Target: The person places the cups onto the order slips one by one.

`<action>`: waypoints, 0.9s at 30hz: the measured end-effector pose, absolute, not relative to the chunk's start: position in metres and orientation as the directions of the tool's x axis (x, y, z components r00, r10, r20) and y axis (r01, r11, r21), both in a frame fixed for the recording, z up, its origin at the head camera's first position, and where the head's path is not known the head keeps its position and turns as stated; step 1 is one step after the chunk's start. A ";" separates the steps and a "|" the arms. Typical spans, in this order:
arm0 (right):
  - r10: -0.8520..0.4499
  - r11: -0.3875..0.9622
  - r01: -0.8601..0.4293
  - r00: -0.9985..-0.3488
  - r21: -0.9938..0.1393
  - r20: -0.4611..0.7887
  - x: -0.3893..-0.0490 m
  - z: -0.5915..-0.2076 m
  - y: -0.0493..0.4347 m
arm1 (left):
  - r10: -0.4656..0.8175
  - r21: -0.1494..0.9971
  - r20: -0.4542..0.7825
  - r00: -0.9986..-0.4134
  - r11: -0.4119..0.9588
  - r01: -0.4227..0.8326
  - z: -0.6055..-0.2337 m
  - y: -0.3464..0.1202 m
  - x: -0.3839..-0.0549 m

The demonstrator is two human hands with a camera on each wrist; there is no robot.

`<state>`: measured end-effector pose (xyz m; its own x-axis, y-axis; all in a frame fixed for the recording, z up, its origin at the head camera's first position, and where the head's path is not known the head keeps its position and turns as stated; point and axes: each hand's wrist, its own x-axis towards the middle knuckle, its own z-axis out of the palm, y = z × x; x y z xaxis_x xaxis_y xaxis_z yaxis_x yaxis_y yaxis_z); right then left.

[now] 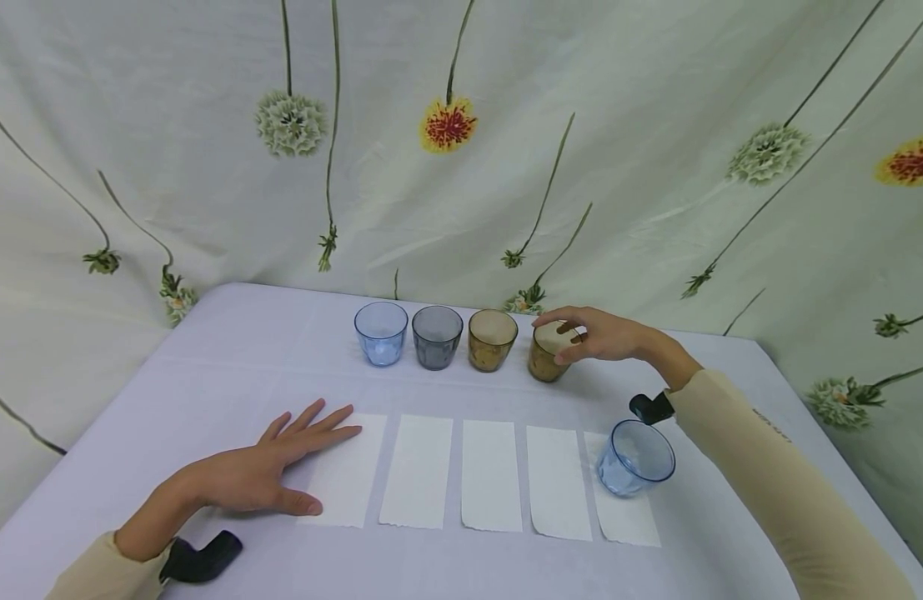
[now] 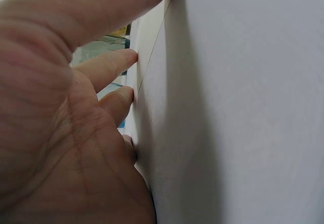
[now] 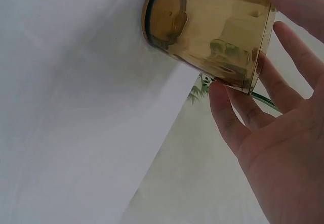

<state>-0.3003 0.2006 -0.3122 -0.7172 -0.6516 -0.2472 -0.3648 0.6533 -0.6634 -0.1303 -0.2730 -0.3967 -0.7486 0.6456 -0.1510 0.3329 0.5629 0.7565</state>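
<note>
At the right end of a back row of glasses, my right hand holds an amber glass by its rim. In the right wrist view, the fingers and thumb curve around the mouth of this amber glass. My left hand rests spread out on the table, its fingertips over the leftmost white paper strip. The left wrist view shows the palm close up, with nothing in it.
Left of the held glass stand another amber glass, a grey glass and a blue glass. A second blue glass stands on the rightmost paper strip, near the right forearm. Floral cloth hangs behind the table.
</note>
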 end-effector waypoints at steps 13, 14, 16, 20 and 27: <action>-0.647 0.677 -0.428 -0.734 -0.599 -0.206 -0.298 -0.311 0.198 | 0.651 0.765 -0.133 -0.748 0.547 0.340 -0.398 -0.274 -0.129; -0.648 0.675 -0.430 -0.734 -0.600 -0.203 -0.297 -0.311 0.198 | 0.651 0.765 -0.134 -0.747 0.547 0.340 -0.399 -0.274 -0.129; -0.650 0.672 -0.433 -0.734 -0.601 -0.198 -0.296 -0.311 0.198 | 0.652 0.765 -0.134 -0.747 0.547 0.341 -0.399 -0.274 -0.130; -0.652 0.664 -0.426 -0.733 -0.615 -0.196 -0.294 -0.309 0.198 | 0.651 0.763 -0.137 -0.747 0.550 0.339 -0.398 -0.273 -0.130; -0.666 0.649 -0.438 -0.722 -0.623 -0.186 -0.290 -0.308 0.199 | 0.650 0.763 -0.138 -0.747 0.551 0.338 -0.398 -0.272 -0.130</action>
<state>-0.2903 0.1989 -0.3076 -0.7222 -0.6662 -0.1859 -0.4379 0.6485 -0.6226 -0.1301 -0.2725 -0.3975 -0.7470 0.6503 -0.1383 0.3384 0.5509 0.7629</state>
